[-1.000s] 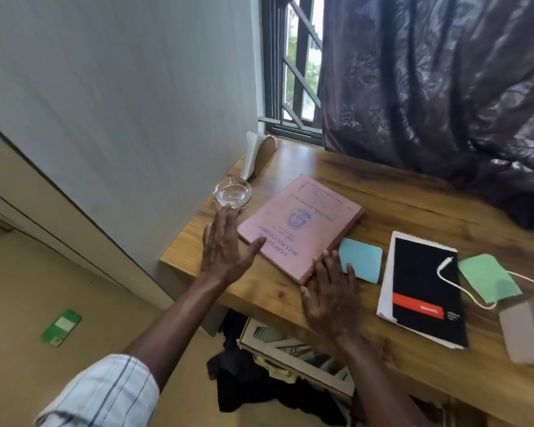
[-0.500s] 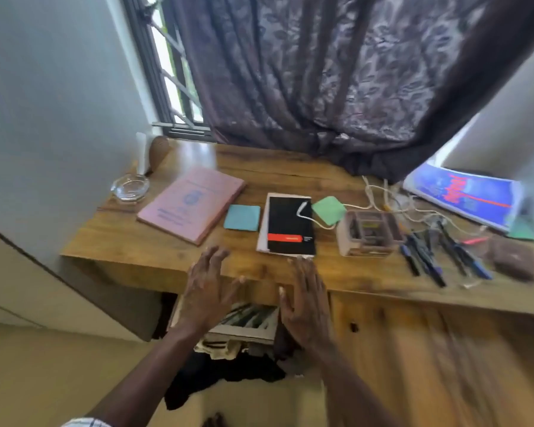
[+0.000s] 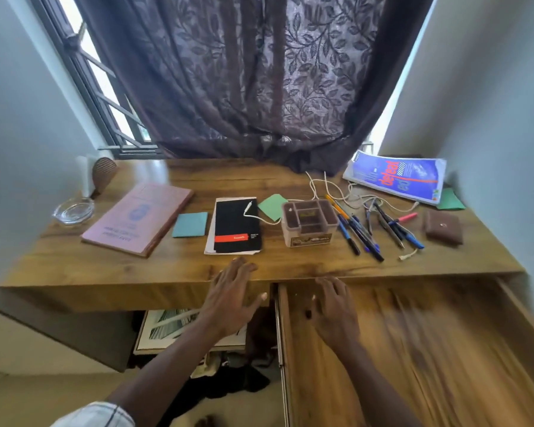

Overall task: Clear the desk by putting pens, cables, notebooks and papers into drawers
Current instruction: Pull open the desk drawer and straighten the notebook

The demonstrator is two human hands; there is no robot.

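While pens point(image 3: 366, 238), cable point(image 3: 249, 208) and black notebook point(image 3: 236, 226) lie on the bench point(image 3: 290, 263), left grip point(image 3: 232, 298) is spread at its front edge, right grip point(image 3: 333, 312) loosely spread over the pulled-out drawer point(image 3: 413, 349), both empty.

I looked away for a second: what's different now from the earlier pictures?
Both hands left the pink book at the left end of the desk and moved right, back to its front edge: the left hand sits near the black notebook, the right hand at the blurred drawer front. Neither holds anything. Book, notebook and pens lie where they were.
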